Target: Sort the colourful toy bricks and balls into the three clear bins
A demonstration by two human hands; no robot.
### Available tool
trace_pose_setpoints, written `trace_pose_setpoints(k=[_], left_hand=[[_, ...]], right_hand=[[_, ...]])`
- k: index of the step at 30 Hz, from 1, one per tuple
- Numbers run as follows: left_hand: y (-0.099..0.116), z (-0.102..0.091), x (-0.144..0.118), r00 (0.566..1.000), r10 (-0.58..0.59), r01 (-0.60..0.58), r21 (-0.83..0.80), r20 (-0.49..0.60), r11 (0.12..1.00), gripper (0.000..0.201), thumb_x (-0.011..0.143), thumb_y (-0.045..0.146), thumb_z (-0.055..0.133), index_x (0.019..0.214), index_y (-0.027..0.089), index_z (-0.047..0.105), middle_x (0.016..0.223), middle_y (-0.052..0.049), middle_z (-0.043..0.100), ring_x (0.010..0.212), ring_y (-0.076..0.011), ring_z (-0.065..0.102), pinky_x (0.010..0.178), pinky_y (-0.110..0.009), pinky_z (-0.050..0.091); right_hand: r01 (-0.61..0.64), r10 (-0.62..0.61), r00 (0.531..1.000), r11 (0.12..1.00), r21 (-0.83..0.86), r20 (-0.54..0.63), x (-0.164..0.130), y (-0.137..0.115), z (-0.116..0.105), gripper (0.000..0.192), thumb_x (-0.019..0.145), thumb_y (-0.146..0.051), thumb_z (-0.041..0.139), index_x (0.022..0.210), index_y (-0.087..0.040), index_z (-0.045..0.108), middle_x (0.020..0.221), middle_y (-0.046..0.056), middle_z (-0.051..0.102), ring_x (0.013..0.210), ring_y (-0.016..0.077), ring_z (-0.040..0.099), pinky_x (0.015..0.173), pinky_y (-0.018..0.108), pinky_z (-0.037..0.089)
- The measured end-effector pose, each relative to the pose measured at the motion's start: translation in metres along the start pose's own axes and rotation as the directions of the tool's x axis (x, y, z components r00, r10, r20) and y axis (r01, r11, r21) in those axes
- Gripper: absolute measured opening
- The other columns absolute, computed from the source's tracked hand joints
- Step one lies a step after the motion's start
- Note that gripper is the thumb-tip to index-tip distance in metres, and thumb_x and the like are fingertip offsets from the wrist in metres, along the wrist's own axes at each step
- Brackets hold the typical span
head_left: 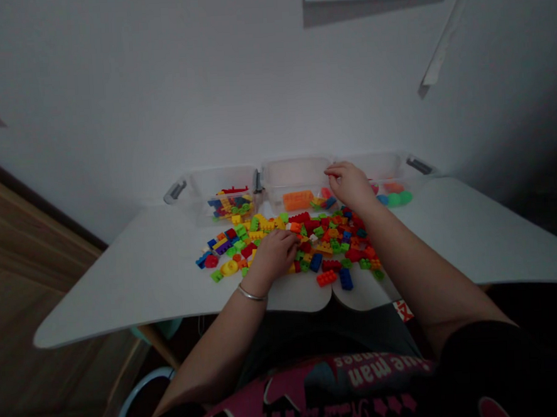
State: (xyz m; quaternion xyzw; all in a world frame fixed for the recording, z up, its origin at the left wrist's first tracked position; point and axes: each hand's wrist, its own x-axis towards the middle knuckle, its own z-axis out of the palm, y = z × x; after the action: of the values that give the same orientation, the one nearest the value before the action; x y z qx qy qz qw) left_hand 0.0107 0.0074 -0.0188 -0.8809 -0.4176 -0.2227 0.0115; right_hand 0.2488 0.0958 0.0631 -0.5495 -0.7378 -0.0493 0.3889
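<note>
My left hand (274, 251) is resting curled on the brick pile (327, 240); my right hand (350, 184) is hovering over the middle bin (295, 173), grip unclear.

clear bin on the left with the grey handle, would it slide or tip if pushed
The clear bin would probably slide rather than tip: it looks low and wide on the smooth white table. Likely light, being thin plastic holding only a few bricks.

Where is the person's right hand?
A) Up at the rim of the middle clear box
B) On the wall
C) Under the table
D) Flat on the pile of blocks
A: the right hand reaches over the block pile to the edge of the middle clear box, while the left hand rests on the blocks.
</note>
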Motion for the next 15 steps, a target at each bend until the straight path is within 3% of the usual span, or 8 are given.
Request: trace_pose_setpoints(k=[4,8,15], left_hand=[[-0.001,0.001,0.000,1.000,-0.001,0.001,-0.007,-0.006,1.000,0.021,0.093,0.020,0.049,0.102,0.019,0.068,0.105,-0.008,0.069,0.100,-0.0220,0.060,0.092,-0.039,0.050],[-0.003,0.003,0.000,1.000,0.012,-0.013,-0.029,-0.020,0.999,0.022,0.093,0.020,0.049,0.102,0.019,0.068,0.105,-0.008,0.069,0.100,-0.0223,0.060,0.092,-0.039,0.050],[-0.002,0.003,0.000,0.999,0.012,-0.014,-0.028,-0.040,1.000,0.021,0.092,0.019,0.050,0.102,0.019,0.068,0.103,-0.008,0.069,0.099,-0.0226,0.060,0.090,-0.040,0.051]], right_hand=[[0.036,-0.007,0.987,0.984,-0.176,0.161,-0.003,-0.005,0.004,0.038,0.095,-0.023,0.038,0.096,-0.014,0.075,0.108,0.012,0.073,0.105,0.0262,0.064,0.098,0.041,0.045],[0.103,-0.038,0.977,0.945,-0.311,0.208,-0.004,-0.008,0.002,0.047,0.100,-0.029,0.031,0.097,-0.011,0.074,0.102,0.016,0.074,0.100,0.0281,0.063,0.098,0.044,0.041],[0.177,-0.087,0.941,0.951,-0.255,0.327,-0.002,-0.005,-0.007,0.043,0.101,-0.031,0.033,0.104,-0.015,0.073,0.107,0.012,0.074,0.104,0.0264,0.064,0.105,0.044,0.035]])
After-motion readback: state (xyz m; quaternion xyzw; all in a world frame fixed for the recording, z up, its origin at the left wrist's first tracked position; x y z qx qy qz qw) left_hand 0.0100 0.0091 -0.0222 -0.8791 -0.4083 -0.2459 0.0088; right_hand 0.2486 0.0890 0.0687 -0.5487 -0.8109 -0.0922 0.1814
